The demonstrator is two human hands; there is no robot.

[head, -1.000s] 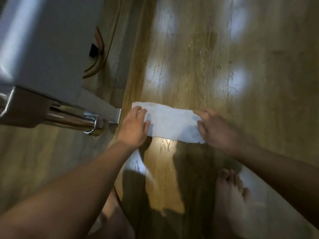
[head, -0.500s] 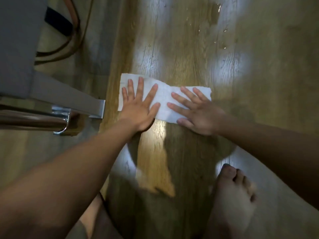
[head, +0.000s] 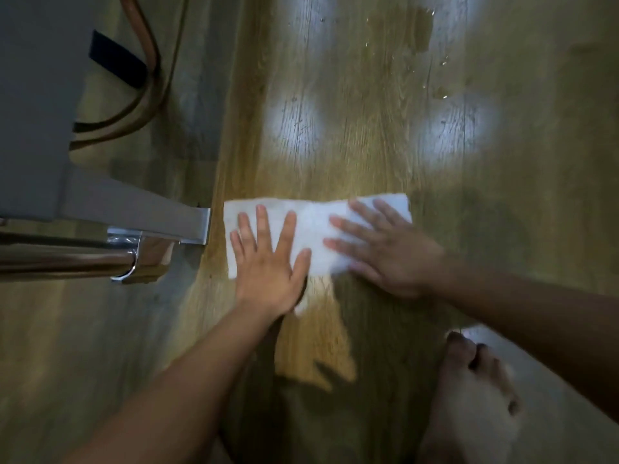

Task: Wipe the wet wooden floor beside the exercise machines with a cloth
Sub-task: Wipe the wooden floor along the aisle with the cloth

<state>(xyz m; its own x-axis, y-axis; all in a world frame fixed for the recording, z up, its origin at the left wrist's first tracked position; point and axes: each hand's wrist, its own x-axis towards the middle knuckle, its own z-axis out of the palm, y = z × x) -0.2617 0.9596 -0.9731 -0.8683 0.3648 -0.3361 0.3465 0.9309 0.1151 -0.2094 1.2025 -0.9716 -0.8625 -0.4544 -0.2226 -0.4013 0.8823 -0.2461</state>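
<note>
The left hand lies flat on the white cloth, its fingers straight and spread wide, gripping nothing. The right hand presses the cloth's other end the same way, fingers extended and fanned toward the left, palm down. The cloth is stretched out as a strip on the wooden floor, just beside the grey metal foot of the exercise machine. A chrome tube meets that foot from the left, and a brown cable loops behind it. Water drops and a small puddle glisten on the boards farther ahead, well apart from the cloth. 1 bare foot stands at lower right. Both forearms reach forward and down, converging on the cloth.
</note>
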